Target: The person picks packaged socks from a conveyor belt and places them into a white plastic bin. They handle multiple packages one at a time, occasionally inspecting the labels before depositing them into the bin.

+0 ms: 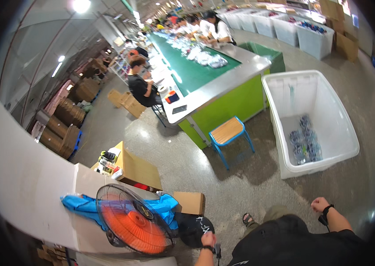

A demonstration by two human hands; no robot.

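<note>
Low in the picture, my left hand [208, 240] is curled into a loose fist beside a black round object with white markings [195, 229]; I see nothing held in it. My right hand [319, 205] hangs over the grey floor with its fingers curled in, and no object shows in it. Dark straps circle both wrists. Nearest ahead of the right hand stands a large white plastic bin [343, 133], with several clear-wrapped items [305, 144] at its bottom.
A blue-legged stool [227, 131] stands before the green-topped conveyor table [223, 104]. A seated person [138, 84] works at its left side; others line the far end. At left are an orange fan [136, 226], a cardboard box [189, 202] and a wooden cabinet [138, 168].
</note>
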